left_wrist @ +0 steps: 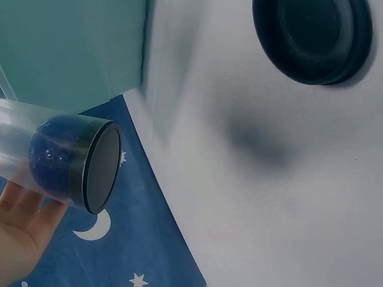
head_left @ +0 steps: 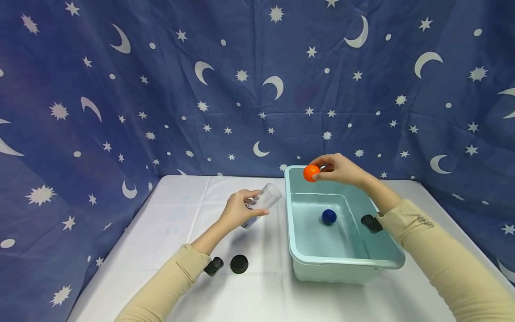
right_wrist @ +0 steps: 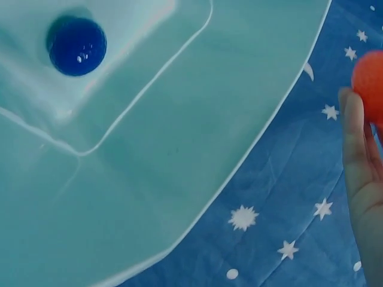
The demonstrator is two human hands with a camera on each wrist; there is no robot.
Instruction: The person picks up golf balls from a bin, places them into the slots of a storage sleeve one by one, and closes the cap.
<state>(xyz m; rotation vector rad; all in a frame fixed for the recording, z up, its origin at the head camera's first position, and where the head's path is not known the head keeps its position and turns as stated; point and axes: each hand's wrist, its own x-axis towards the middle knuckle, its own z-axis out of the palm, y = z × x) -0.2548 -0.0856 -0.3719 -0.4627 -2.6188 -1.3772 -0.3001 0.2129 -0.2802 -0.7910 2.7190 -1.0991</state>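
Observation:
My left hand grips a clear plastic tube, tilted with its open mouth up and to the right. Inside, near the dark-capped bottom, sits a blue ball, best seen in the left wrist view. My right hand pinches an orange ball between thumb and fingers, raised over the far left part of the teal bin. On the bin's floor lies another blue ball. A round black lid rests on the table below my left hand.
The bin stands on a white-covered table, right of the tube, its near rim facing me. A dark blue curtain with moons and stars hangs behind and along the sides. Each wrist carries a small black camera.

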